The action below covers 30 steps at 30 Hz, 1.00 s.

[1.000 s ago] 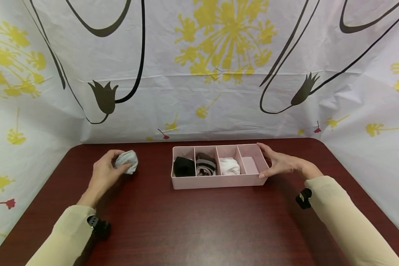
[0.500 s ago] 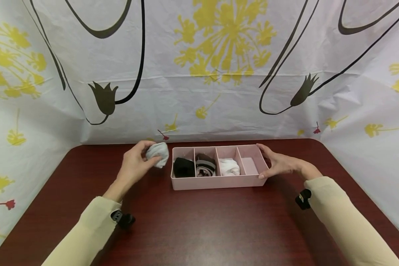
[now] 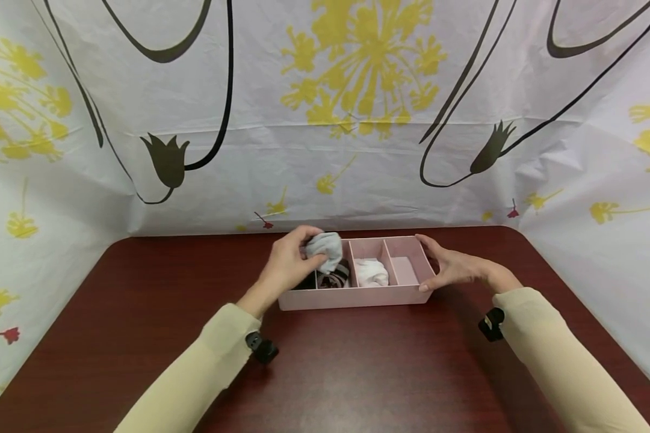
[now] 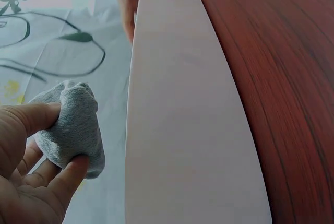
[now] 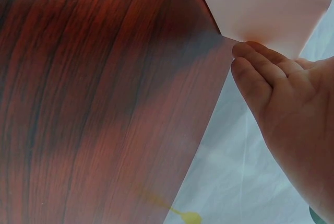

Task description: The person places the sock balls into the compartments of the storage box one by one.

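A rolled grey sock [image 3: 327, 249] is pinched between the thumb and fingers of my left hand [image 3: 289, 258], over the left part of a pink divided box [image 3: 352, 297]. In the left wrist view the grey sock [image 4: 78, 125] hangs beside the box's long side wall [image 4: 182, 104]. My right hand [image 3: 455, 266] holds the box's right end, thumb at the front corner and fingers at the back. Inside the box are a black rolled sock [image 3: 306, 282], partly hidden by my left hand, a brown striped one [image 3: 333, 278] and a white one [image 3: 372, 273].
The box stands on a dark red wood-grain table [image 3: 357, 367], near its back edge. Behind and at both sides hangs a white cloth [image 3: 260, 180] with yellow and dark flower prints. The rightmost compartment [image 3: 404, 270] shows its pink floor.
My left hand has carried the grey sock rightward from the table's left side to above the box's left compartments. My right hand stays at the box's right end.
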Tool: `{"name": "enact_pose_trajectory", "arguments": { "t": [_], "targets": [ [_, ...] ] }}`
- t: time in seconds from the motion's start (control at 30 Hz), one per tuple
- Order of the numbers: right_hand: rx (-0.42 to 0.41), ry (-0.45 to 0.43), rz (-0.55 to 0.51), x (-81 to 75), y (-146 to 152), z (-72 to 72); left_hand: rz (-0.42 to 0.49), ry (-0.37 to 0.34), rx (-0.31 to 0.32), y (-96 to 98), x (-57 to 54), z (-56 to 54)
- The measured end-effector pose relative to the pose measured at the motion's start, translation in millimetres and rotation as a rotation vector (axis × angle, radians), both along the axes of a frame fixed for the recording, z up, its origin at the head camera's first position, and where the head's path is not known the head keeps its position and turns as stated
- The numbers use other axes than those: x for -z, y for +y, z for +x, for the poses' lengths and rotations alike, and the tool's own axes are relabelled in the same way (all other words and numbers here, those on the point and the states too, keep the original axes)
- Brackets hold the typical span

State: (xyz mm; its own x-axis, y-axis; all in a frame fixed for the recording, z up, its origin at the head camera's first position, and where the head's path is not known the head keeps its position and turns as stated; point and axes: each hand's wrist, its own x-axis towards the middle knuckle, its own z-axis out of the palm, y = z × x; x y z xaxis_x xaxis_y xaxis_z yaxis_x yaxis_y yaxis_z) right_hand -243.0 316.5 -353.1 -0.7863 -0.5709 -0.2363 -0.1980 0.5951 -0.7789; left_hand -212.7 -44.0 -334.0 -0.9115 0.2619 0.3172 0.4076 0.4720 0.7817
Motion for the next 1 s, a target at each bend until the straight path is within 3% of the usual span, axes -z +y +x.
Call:
{"name": "enact_pose_trajectory", "arguments": {
  "t": [0.43, 1.0],
  "targets": [
    [0.010, -0.032, -0.016, -0.4, -1, -0.3, -0.068, 0.014, 0.061, 75.7, -2.1, -8.5],
    [-0.003, 0.015, 0.043, -0.9, -1, 1.3, -0.182, -0.021, 0.082, 134.2, 2.8, -14.5]
  ]
}}
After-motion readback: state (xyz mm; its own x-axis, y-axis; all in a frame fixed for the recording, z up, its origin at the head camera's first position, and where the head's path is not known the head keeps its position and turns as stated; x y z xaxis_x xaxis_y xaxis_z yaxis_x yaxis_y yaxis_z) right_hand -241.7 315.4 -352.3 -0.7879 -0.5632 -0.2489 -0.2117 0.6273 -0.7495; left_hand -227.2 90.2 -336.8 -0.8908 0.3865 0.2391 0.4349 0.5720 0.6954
